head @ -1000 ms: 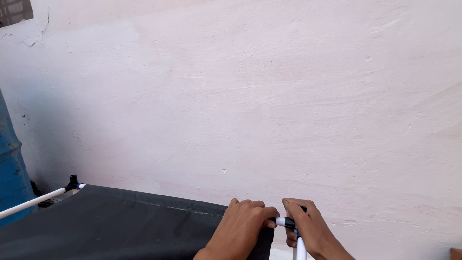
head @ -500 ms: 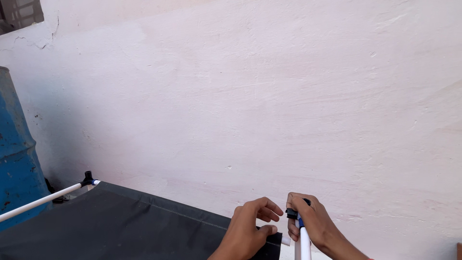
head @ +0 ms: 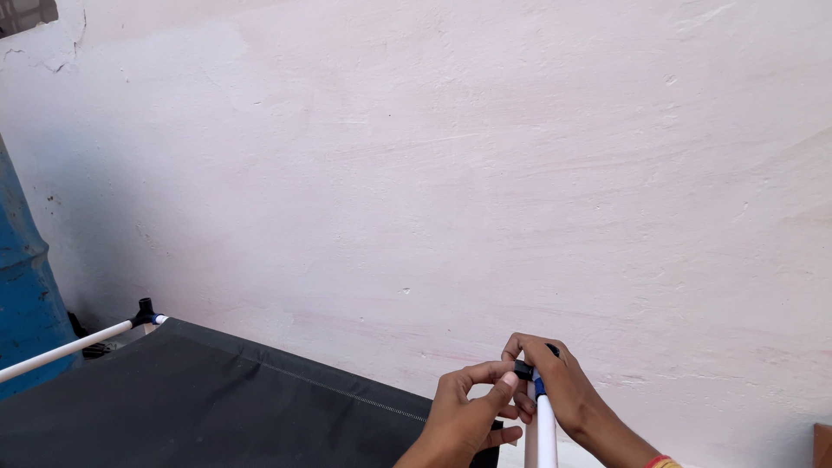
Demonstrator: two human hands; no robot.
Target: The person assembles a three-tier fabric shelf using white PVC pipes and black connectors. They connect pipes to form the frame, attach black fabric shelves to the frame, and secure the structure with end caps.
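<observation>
A white tube (head: 547,433) rises at the bottom middle, capped by a black corner connector (head: 525,369). My right hand (head: 565,390) wraps around the connector and the top of the tube. My left hand (head: 468,413) sits just left of it, thumb and fingertips pinching at the connector. A dark grey fabric sheet (head: 191,399) stretches leftward from my hands to a second black connector (head: 144,308), where another white tube (head: 65,348) runs off to the left edge.
A pale pink plastered wall (head: 451,173) fills most of the view right behind the frame. A blue barrel (head: 22,286) stands at the left edge. A brown object (head: 822,445) shows at the bottom right corner.
The view has shifted, so the frame and barrel sit slightly differently. My left hand has lifted off the fabric edge and now pinches at the connector; my right hand stays on the tube top.
</observation>
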